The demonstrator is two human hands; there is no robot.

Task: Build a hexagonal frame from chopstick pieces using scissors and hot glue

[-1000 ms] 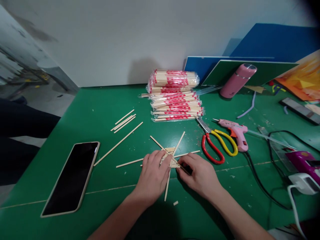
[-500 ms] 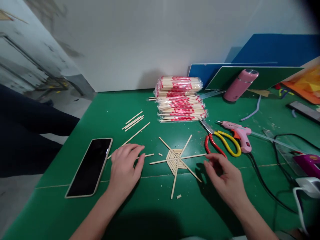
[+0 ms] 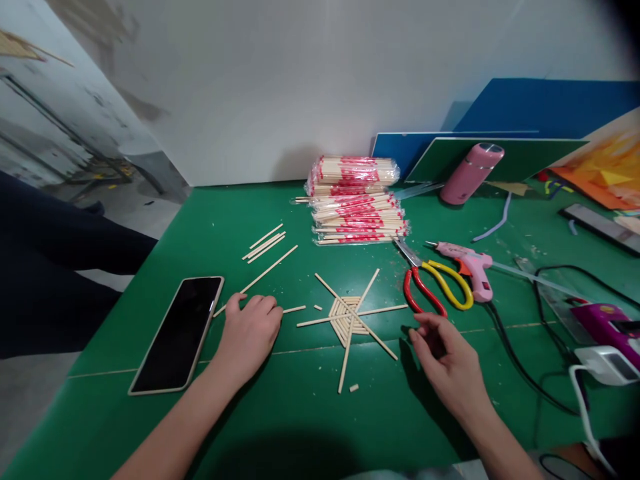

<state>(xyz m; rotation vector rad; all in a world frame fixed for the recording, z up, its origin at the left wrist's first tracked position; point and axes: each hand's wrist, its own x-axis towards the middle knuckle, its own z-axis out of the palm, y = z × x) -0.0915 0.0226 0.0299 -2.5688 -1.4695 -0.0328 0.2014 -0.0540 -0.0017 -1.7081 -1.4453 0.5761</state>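
A web of thin wooden sticks (image 3: 350, 315) lies flat on the green table (image 3: 300, 413), with long spokes crossing and short pieces laid between them. My left hand (image 3: 249, 335) rests on the table to its left, fingers curled over a short wooden stick (image 3: 294, 309) beside a long stick (image 3: 260, 275). My right hand (image 3: 450, 363) hovers to the right of the web, fingers loosely bent and holding nothing, just below the red and yellow scissors (image 3: 435, 287).
A phone (image 3: 177, 332) lies at the left. Loose cut sticks (image 3: 265, 242) and wrapped chopstick packs (image 3: 355, 200) sit behind. A pink glue gun (image 3: 467, 261), a pink bottle (image 3: 471, 173), cables (image 3: 525, 360), coloured boards (image 3: 500, 153) and a purple device (image 3: 607, 327) fill the right.
Both hands have left the stick web. The left went left to the short stick and curled its fingers; the right drew back to the right, below the scissors.
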